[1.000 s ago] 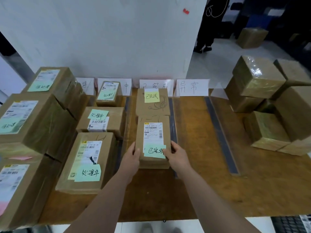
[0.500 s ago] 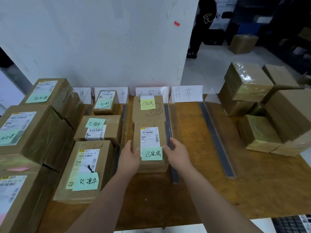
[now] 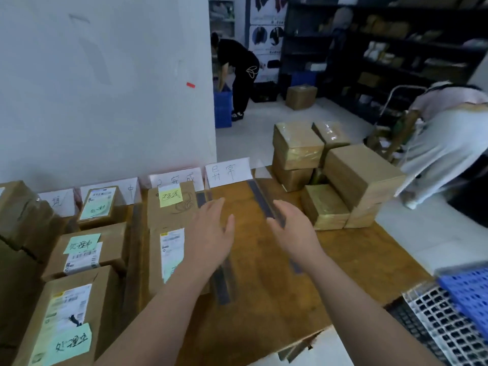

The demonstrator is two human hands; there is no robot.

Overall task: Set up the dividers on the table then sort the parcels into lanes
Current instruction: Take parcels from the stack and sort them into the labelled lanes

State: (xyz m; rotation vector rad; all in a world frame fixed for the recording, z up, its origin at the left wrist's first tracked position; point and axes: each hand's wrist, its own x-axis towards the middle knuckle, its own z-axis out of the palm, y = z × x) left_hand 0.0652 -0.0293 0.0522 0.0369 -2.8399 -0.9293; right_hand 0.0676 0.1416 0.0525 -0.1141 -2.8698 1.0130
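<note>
**Empty hands over the open lane**

Both hands hover with fingers spread, holding nothing. The left hand (image 3: 211, 231) has a labelled parcel (image 3: 169, 254) at its nine o'clock, and the right hand (image 3: 293, 233) is in front of a clear divider (image 3: 262, 200). The unsorted stack (image 3: 361, 175) sits at two o'clock on the table (image 3: 277, 299). On a reach there, the right forearm could clip that divider (it is nearly invisible, and I can't tell whether it is fixed down) and skew the lane. The loosely piled boxes might also topple.
</note>
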